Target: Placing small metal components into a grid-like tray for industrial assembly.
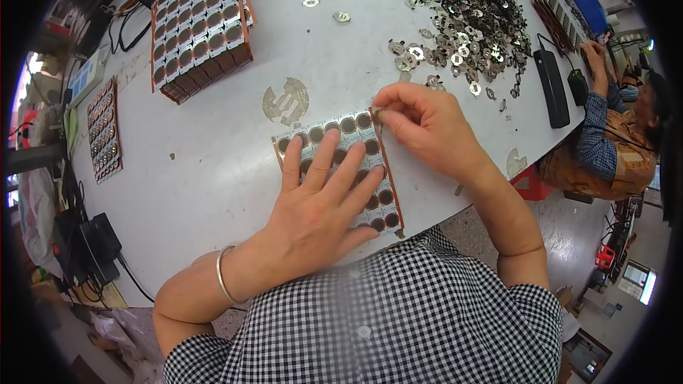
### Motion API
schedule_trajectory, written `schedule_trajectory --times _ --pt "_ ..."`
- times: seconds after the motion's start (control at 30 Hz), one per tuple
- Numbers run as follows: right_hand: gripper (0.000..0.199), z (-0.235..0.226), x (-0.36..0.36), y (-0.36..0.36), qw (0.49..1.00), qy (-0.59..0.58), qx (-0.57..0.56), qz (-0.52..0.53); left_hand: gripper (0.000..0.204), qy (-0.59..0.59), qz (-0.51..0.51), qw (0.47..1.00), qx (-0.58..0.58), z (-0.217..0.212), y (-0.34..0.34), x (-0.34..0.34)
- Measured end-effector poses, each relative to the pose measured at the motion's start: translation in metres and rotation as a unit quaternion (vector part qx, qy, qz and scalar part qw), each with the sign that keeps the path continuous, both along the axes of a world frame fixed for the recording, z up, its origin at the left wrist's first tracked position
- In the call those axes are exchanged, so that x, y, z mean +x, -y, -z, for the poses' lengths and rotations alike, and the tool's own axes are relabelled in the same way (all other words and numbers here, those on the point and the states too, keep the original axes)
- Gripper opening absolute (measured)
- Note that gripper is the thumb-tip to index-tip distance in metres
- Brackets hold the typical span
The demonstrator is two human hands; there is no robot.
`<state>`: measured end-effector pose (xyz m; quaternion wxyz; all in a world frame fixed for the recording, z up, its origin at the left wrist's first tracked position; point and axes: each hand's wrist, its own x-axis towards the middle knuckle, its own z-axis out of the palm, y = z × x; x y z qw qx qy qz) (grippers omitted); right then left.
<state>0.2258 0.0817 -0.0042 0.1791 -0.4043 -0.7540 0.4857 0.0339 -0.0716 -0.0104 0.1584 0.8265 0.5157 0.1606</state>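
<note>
Nearest, the left hand point(318, 203) lies flat and open, fingers spread, pressing down on a rectangular cell holder point(353, 144) that sits on the white table point(213, 171) close to its near curved edge. That holder is a grid of round sockets framed in reddish-brown strips, and most of its lower rows are covered by the palm. At its top right corner, the right hand point(425, 126) is pinched closed, thumb and forefinger tips together on something small; what it grips is too small to tell.

Just beyond the holder a worn, roundish patch point(286, 100) shows on the tabletop, and around it the surface lies open between the holder and the farther stacks. Right of that, a wide heap of small silvery metal tabs point(455, 14) spreads toward the far edge, with a few strays point(310, 2) apart from it. Two black bar-shaped devices point(551, 87) lie near the right rim.

Farther left, a thick block of cells point(199, 25) with reddish-brown side strips stands well apart from the hands, and a narrower strip-shaped holder point(104, 130) lies by the left edge, beside dark cables point(92, 242) hanging below. At the far right, another person point(612, 142) in a patterned top reaches a hand to the table edge.
</note>
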Motion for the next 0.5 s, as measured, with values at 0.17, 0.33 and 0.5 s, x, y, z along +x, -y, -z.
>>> schedule_trajectory --times 0.17,0.33,0.5 --pt "0.014 -0.003 0.0 -0.015 0.992 0.021 0.104 0.067 0.067 0.019 -0.017 1.0 0.015 0.004 0.001 0.001" --pt "0.014 -0.004 -0.011 0.012 0.999 -0.041 0.017 0.002 0.065 0.024 -0.027 0.999 0.028 0.006 -0.001 0.002" --pt "0.014 -0.001 -0.016 0.014 0.997 -0.005 0.076 -0.005 0.075 0.043 -0.021 0.999 0.012 0.001 -0.002 0.001"
